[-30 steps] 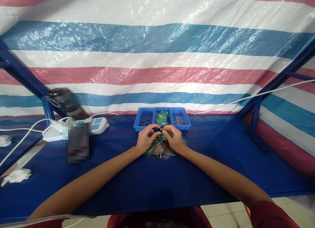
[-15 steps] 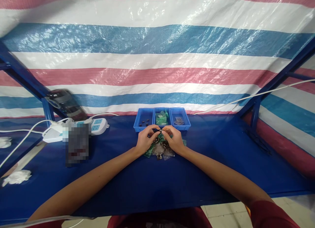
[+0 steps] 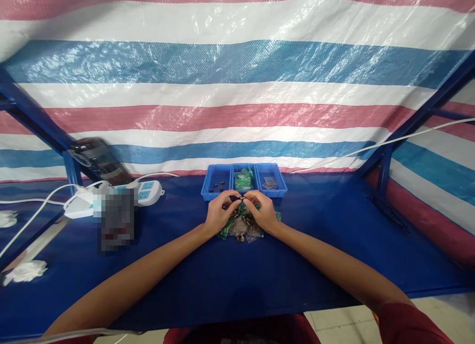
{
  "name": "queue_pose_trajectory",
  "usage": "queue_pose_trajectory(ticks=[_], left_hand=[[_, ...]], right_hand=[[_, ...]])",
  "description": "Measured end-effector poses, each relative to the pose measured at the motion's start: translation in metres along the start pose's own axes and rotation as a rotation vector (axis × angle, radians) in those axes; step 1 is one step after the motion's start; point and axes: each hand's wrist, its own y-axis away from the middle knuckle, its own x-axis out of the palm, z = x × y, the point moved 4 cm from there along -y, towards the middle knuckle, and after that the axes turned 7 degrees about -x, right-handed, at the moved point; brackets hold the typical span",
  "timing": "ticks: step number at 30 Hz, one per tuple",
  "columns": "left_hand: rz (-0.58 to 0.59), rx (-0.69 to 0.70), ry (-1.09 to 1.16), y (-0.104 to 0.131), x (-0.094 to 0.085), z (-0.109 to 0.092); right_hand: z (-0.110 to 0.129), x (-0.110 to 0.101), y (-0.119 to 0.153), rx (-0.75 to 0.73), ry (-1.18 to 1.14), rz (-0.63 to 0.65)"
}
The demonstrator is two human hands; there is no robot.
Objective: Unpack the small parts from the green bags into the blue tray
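Note:
My left hand [image 3: 218, 216] and my right hand [image 3: 264, 214] meet in front of the blue bins, fingertips nearly touching. Pinched between both sets of fingers is a small metal part [image 3: 242, 198], dark with a pale bit, too small to name surely. Just below the hands lies a pile of small dark and silvery hardware pieces [image 3: 241, 238] on clear plastic bags [image 3: 254, 231] and green plastic bags [image 3: 224, 231]. My hands partly cover this pile.
Three joined blue bins hold a few dark screw-like pieces [image 3: 221, 189], green packets [image 3: 243, 179] and small clear bags [image 3: 269, 182]. At left are a white power strip [image 3: 150, 191], a blurred-out dark object [image 3: 118, 218], a dark bottle-like container [image 3: 102, 158] and crumpled white tissue [image 3: 25, 270].
Both hands stay in nearly the same place. The fingers have shifted slightly around the small part; the view has tilted a little.

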Motion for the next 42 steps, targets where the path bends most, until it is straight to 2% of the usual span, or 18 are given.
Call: queue_pose_trajectory(ticks=[27,42], left_hand=[[-0.051,0.023,-0.049,0.0005,-0.0006,-0.0023],[0.006,0.003,-0.018,-0.0018,0.0002,-0.0047]], right_hand=[[-0.0026,0.0000,0.0018,0.009,0.007,-0.007],[-0.0042,-0.0006,0.0026,0.006,0.029,0.010]])
